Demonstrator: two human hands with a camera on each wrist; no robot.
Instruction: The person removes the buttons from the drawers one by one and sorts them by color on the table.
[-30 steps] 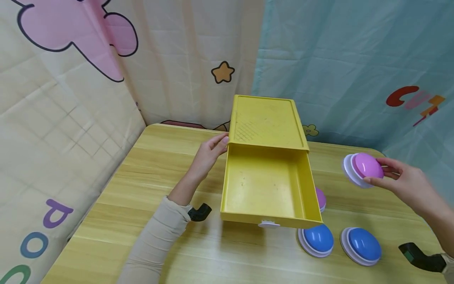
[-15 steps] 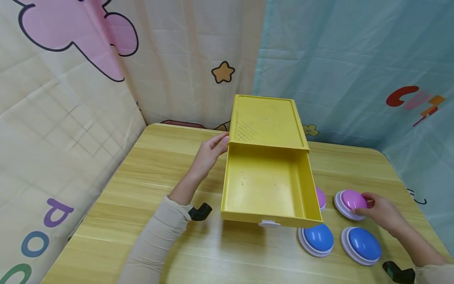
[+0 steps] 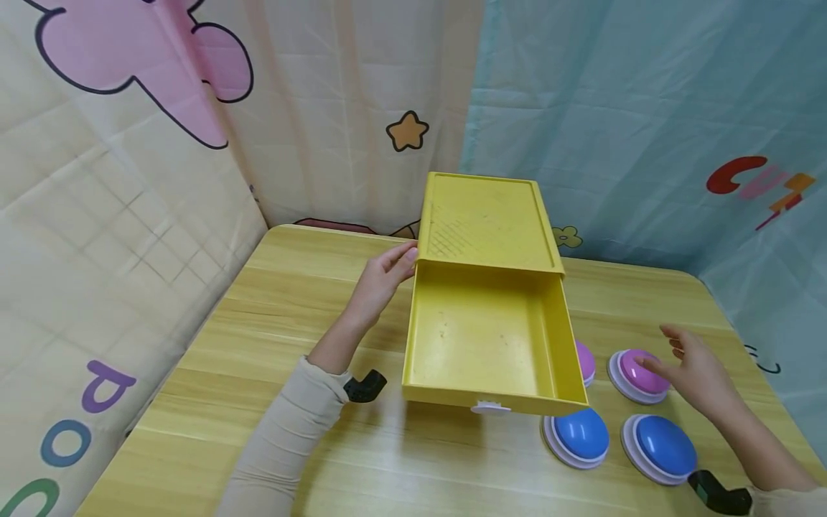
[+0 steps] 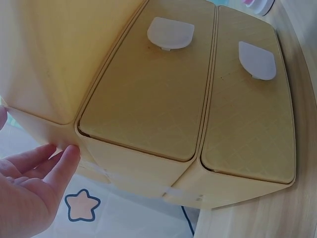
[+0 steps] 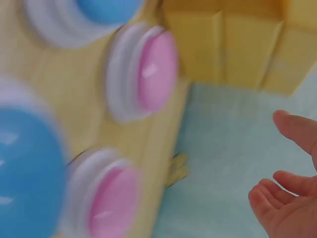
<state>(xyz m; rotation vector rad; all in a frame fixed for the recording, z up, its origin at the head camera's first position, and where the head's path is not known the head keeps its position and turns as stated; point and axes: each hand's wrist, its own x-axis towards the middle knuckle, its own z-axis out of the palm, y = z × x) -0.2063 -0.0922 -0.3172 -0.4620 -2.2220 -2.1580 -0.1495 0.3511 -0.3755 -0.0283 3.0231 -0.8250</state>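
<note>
A yellow drawer cabinet (image 3: 487,222) stands on the table, its top drawer (image 3: 478,345) pulled out towards me. My left hand (image 3: 381,283) rests its extended fingertips against the cabinet's left side, near the upper edge; the left wrist view shows those fingers (image 4: 64,168) on the side wall. On the right, a pink push button (image 3: 636,380) with a white base sits on the table. Beside and slightly over it is my right hand (image 3: 701,373), fingers spread and holding nothing. Another pink button (image 3: 583,361) is partly hidden behind the drawer.
Two blue push buttons, a left one (image 3: 581,434) and a right one (image 3: 665,445), stand nearer me. Two lower drawers with white handles (image 4: 171,33) are closed. Printed curtains (image 3: 614,129) hang behind the wooden table (image 3: 310,287).
My right hand has lowered the pink button onto the table behind the right blue one, then let go and drawn slightly back. The left hand stays at the cabinet.
</note>
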